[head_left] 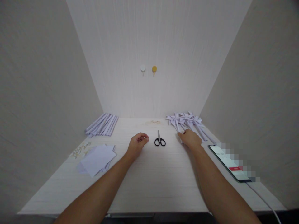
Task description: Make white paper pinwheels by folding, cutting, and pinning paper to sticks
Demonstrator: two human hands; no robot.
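My right hand is closed on the rolled stick of a white paper pinwheel, at the front of a pile of similar pinwheels. Its fingertips partly hide the lower end of that stick. Over the middle of the table my left hand has its fingers curled in toward the thumb, and nothing shows in it. Between the two hands lies a pair of scissors with black handles, blades pointing to the back wall.
Rolled paper sticks are stacked at back left. Nearer are small white-and-gold pieces and square paper sheets. A phone with a cable lies at right. Two hooks hang on the back wall; side walls enclose the table.
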